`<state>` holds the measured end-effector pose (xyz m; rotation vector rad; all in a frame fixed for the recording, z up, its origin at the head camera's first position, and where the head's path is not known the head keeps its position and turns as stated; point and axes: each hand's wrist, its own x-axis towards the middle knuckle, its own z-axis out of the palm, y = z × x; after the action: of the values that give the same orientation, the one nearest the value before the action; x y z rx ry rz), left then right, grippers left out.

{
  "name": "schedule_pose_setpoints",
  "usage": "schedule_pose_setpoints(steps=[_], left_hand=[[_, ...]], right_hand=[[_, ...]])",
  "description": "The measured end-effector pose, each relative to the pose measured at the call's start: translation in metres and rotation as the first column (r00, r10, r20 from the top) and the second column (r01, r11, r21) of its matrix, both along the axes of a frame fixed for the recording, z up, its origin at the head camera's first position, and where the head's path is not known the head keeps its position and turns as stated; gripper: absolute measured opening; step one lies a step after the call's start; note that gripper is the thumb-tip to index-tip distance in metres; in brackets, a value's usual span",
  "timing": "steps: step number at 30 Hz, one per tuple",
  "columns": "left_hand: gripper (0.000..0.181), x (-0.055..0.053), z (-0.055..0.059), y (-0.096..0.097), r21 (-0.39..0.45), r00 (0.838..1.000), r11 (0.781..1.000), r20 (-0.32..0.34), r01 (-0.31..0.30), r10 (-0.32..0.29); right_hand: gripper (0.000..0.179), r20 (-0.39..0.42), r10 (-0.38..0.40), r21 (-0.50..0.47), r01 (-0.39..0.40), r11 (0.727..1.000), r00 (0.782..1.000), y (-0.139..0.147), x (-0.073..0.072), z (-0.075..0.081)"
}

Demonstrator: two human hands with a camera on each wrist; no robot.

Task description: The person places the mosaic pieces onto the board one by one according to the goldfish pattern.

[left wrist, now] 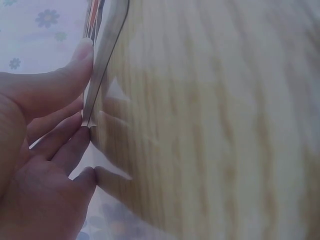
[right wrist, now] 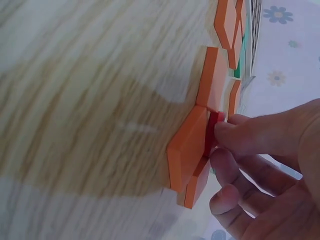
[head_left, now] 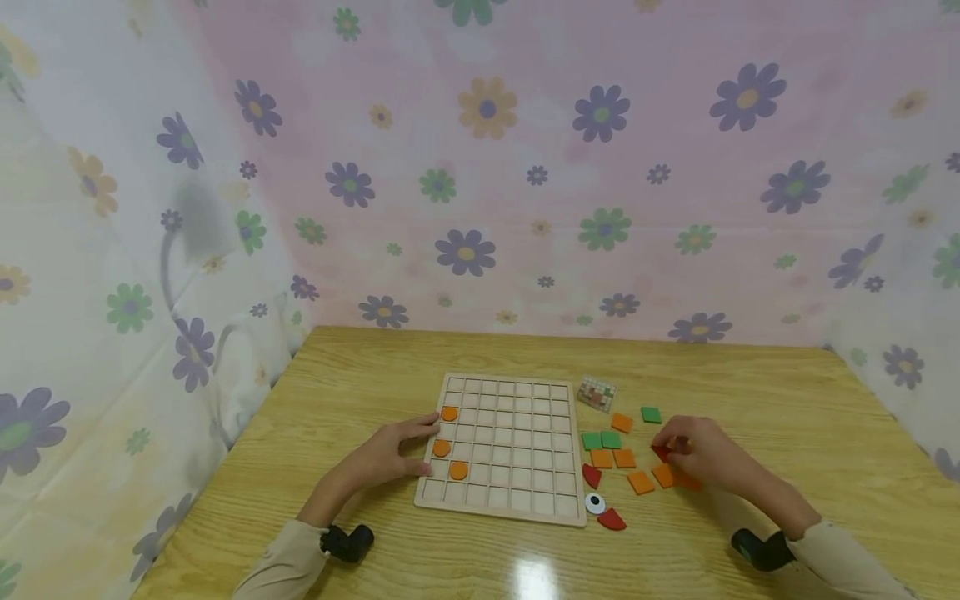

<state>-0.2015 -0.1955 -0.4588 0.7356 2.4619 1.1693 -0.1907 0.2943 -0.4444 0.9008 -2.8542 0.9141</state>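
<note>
My left hand (head_left: pixel 387 454) rests against the left edge of a wooden grid board (head_left: pixel 506 517), its fingers and thumb spread along the rim. In the left wrist view, the thumb and fingertips of that hand (left wrist: pixel 50 145) touch the board's side (left wrist: pixel 107 55). Three round orange pieces (head_left: pixel 458 471) sit in cells at the board's left. To the right of the board, my right hand (head_left: pixel 708 454) pinches a red piece (right wrist: pixel 212 132) between thumb and fingers, close to the tabletop. Orange square pieces (right wrist: pixel 189 147) lie right beside it; the fingers partly hide the red piece.
Between board and right hand lie orange squares (head_left: pixel 641 482), green squares (head_left: pixel 592 441), red quarter-round pieces (head_left: pixel 612 520) and a white eye piece (head_left: pixel 595 503). A small pattern card (head_left: pixel 597 393) lies at the board's upper right corner. Flowered cloth (head_left: pixel 540 200) hangs behind the wooden table (head_left: pixel 375 350).
</note>
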Motion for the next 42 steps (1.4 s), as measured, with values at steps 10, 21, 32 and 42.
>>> schedule_pose_setpoints(steps=[10,21,32,42], left_hand=[[0.066,0.000,-0.003,-0.001,0.008,1.000,1.000,-0.009,0.012,-0.012],[0.065,-0.001,0.000,0.000,0.003,1.000,1.000,-0.010,0.011,-0.011],[0.066,-0.001,-0.001,-0.001,-0.001,1.000,1.000,-0.017,0.018,-0.018],[0.065,-0.001,0.000,-0.001,0.016,1.000,1.000,-0.001,0.013,-0.013]], right_hand=[[0.026,-0.010,-0.025,0.018,0.025,1.000,1.000,-0.010,-0.003,0.002],[0.020,0.000,-0.070,-0.026,0.070,0.997,0.998,-0.011,-0.003,-0.002],[0.011,-0.046,-0.179,0.063,0.182,0.981,0.983,-0.017,-0.003,0.000],[0.014,-0.058,-0.181,0.059,0.184,0.981,0.982,-0.020,-0.003,-0.004]])
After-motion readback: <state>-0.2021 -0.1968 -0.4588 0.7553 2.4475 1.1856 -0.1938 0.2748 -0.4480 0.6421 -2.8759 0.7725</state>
